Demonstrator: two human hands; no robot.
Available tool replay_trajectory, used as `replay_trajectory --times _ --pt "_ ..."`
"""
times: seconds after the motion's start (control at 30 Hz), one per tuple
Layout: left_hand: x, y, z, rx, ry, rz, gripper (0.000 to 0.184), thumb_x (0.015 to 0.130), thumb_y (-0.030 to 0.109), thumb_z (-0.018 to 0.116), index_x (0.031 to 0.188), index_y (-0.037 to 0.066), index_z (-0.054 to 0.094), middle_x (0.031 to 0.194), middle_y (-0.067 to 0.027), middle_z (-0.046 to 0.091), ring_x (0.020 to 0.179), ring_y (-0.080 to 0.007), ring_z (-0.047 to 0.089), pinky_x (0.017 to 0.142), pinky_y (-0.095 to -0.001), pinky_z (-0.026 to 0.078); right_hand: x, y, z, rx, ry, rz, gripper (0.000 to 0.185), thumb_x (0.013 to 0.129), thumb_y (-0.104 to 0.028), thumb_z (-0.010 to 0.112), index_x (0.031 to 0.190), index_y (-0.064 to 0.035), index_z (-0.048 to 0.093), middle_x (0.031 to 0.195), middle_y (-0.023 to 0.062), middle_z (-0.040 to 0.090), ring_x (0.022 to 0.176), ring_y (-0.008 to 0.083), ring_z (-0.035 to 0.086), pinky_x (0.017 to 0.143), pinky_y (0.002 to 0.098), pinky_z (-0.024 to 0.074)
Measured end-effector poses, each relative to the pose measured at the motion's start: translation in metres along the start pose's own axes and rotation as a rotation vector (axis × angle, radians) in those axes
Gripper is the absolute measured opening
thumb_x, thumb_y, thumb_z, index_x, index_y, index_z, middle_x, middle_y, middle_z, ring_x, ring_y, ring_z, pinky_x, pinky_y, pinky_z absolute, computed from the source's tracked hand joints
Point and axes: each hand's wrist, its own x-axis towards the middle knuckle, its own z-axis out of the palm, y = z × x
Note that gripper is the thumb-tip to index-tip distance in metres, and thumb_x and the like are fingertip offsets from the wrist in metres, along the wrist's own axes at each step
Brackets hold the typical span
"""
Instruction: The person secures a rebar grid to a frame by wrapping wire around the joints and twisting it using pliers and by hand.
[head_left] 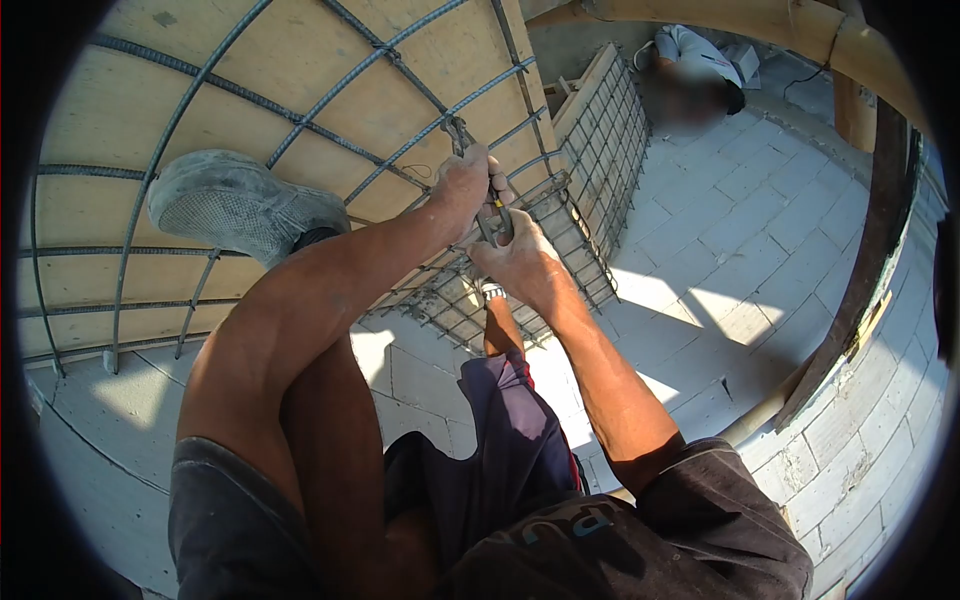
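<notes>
A pair of metal pliers (458, 133) has its jaws at a crossing of the ribbed steel bars (425, 136) laid over a pale wooden panel (240, 95). My left hand (464, 186) is closed around the tool just below its jaws. Lower and to the right, my right hand (516, 249) grips the tool's handles, which show a bit of yellow near the fingers. A thin loop of wire (416, 170) lies beside the bars, left of my left hand.
My dusty shoe (245, 205) rests on the bars at the left. Below my hands is another steel mesh (610, 150) over boards. A person (697, 75) is at the upper right, near pale block flooring (740, 200). A curved wooden beam (860, 270) stands at the right.
</notes>
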Motion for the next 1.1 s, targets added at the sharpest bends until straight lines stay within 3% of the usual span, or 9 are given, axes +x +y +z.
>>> replay_trajectory --times 0.1,0.23,0.37,0.4,0.5,0.73,0.9,0.93,1.1 --pt "0.002 -0.009 0.017 0.025 0.118 0.037 0.03 0.099 0.035 0.044 0.086 0.009 0.052 0.073 -0.0059 0.057 0.061 -0.0189 0.061 0.058 -0.0365 0.052 -0.008 0.01 0.031 -0.203 0.457 -0.112 0.053 0.084 -0.026 0.07 0.125 0.0037 0.056 0.115 0.0304 0.06 0.108 0.0392 0.063 0.094 0.0475 0.0499" --pt "0.001 -0.002 0.017 0.12 0.161 0.054 0.029 0.097 0.034 0.046 0.087 0.008 0.053 0.073 -0.0062 0.056 0.062 -0.0179 0.061 0.055 -0.0348 0.049 0.011 0.01 0.022 -0.054 0.24 0.016 0.046 0.092 -0.03 0.064 0.125 0.0011 0.056 0.111 0.025 0.066 0.106 0.0388 0.065 0.093 0.0459 0.0509" --pt "-0.004 0.004 0.019 0.271 0.151 0.014 0.027 0.095 0.031 0.049 0.088 0.006 0.056 0.073 -0.0067 0.057 0.063 -0.0177 0.061 0.053 -0.034 0.047 0.014 0.01 -0.017 -0.013 -0.088 -0.042 0.037 0.096 -0.034 0.062 0.108 0.0015 0.062 0.079 0.0145 0.066 0.075 0.0309 0.067 0.072 0.0446 0.0517" --pt "-0.004 0.006 0.017 0.346 0.17 -0.001 0.028 0.095 0.031 0.05 0.089 0.005 0.056 0.075 -0.0075 0.058 0.063 -0.0185 0.061 0.053 -0.0339 0.047 0.02 0.019 -0.018 0.205 -0.234 0.066 0.038 0.1 -0.035 0.059 0.112 0.0008 0.061 0.066 0.0018 0.048 0.058 0.0135 0.046 0.048 0.0318 0.0402" --pt "0.013 -0.001 0.003 0.626 0.198 0.06 0.03 0.094 0.03 0.054 0.092 0.001 0.059 0.077 -0.01 0.059 0.064 -0.021 0.062 0.053 -0.0336 0.048 0.033 0.04 0.0 0.645 -0.396 0.099 0.042 0.1 -0.04 0.056 0.094 0.0008 0.061 0.065 0.0046 0.053 0.055 0.0136 0.047 0.053 0.036 0.0424" --pt "0.047 -0.03 -0.015 1.258 0.109 0.42 0.033 0.093 0.032 0.056 0.089 -0.001 0.062 0.077 -0.0125 0.06 0.067 -0.0225 0.061 0.055 -0.035 0.049 0.017 0.005 0.005 -0.039 0.028 0.02 0.053 0.094 -0.048 0.06 0.094 0.0052 0.063 0.074 0.0169 0.065 0.077 0.0306 0.067 0.071 0.043 0.0515" --pt "-0.006 0.014 0.007 0.615 0.166 -0.054 0.042 0.089 0.043 0.063 0.089 0.001 0.064 0.083 -0.0097 0.062 0.075 -0.0202 0.062 0.061 -0.0319 0.05 0.03 0.008 -0.016 -0.059 -0.24 0.112 0.063 0.092 -0.055 0.062 0.088 0.0079 0.063 0.071 0.0189 0.063 0.059 0.0227 0.063 0.053 0.0411 0.0498" --pt "-0.008 0.019 0.002 0.605 0.128 -0.065 0.043 0.088 0.045 0.064 0.089 0.002 0.064 0.083 -0.0088 0.063 0.075 -0.0194 0.062 0.062 -0.0316 0.05 0.024 0.0 -0.026 0.055 -0.293 0.083 0.053 0.093 -0.049 0.067 0.083 0.0027 0.062 0.066 0.0125 0.06 0.049 0.0161 0.056 0.042 0.0357 0.0432" --pt "-0.004 0.009 -0.007 0.287 -0.005 -0.1 0.041 0.09 0.05 0.064 0.085 0.009 0.064 0.077 -0.0059 0.065 0.065 -0.0166 0.06 0.066 -0.0345 0.05 0.04 0.029 -0.012 1.028 -0.701 0.237 0.029 0.092 -0.028 0.074 0.086 -0.0058 0.056 0.06 0.0002 0.05 0.046 0.0118 0.048 0.039 0.0284 0.0394"
